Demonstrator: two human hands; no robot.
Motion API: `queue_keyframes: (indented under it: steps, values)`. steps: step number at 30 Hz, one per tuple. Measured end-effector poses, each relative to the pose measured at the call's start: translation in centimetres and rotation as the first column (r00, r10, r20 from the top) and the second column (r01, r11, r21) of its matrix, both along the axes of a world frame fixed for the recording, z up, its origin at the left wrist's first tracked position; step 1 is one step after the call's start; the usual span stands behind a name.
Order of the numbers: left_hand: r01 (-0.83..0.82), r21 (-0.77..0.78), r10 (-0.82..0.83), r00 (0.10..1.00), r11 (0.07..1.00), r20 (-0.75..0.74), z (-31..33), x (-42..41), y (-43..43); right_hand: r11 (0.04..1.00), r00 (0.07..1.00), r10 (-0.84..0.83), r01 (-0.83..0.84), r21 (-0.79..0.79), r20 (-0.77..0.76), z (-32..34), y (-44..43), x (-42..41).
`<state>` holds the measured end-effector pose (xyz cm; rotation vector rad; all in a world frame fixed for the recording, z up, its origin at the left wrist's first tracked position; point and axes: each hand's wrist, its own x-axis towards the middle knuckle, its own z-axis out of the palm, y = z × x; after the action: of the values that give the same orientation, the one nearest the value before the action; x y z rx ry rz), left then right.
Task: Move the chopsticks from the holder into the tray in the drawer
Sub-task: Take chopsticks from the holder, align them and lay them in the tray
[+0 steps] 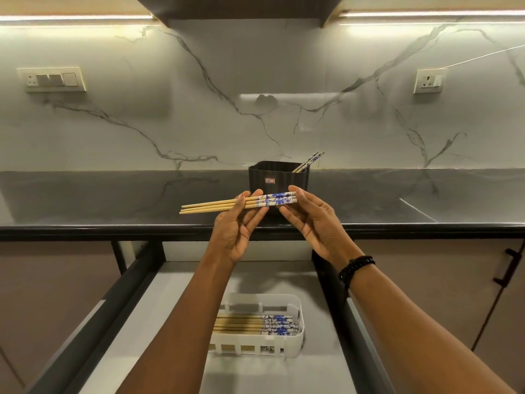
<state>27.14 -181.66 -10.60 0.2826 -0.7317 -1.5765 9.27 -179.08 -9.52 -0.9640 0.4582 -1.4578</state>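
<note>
We hold three chopsticks (pixel 238 203) level, left hand (pixel 238 223) and right hand (pixel 309 220) both pinched shut on them, squaring ends above the tabletop (pixel 113 200). Two remain in holder (pixel 277 180); several already in tray (pixel 298 317).

A black holder (pixel 277 180) stands on the dark countertop (pixel 113 200); a white tray (pixel 295 345) sits on the drawer floor (pixel 159 322).
</note>
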Motion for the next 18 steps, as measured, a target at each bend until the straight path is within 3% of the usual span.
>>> queue_keyframes:
  steps: [5, 12, 18]
  values:
    - [0.036, -0.002, -0.036, 0.999, 0.999, -0.003, -0.1, 0.1, 0.0, 0.997, 0.996, 0.067, -0.070, 0.041, 0.066, -0.4, -0.2, 0.4]
    - [0.035, 0.015, -0.035, 0.999, 0.999, 0.008, -0.2, 0.0, 0.2, 0.998, 0.998, 0.042, -0.044, 0.043, 0.054, -0.8, -0.8, 0.1]
    - [-0.017, 0.060, 0.016, 1.000, 0.998, 0.013, 0.0, 0.0, 0.3, 0.996, 0.985, -0.085, 0.087, 0.004, -0.150, 0.9, -0.2, 0.4]
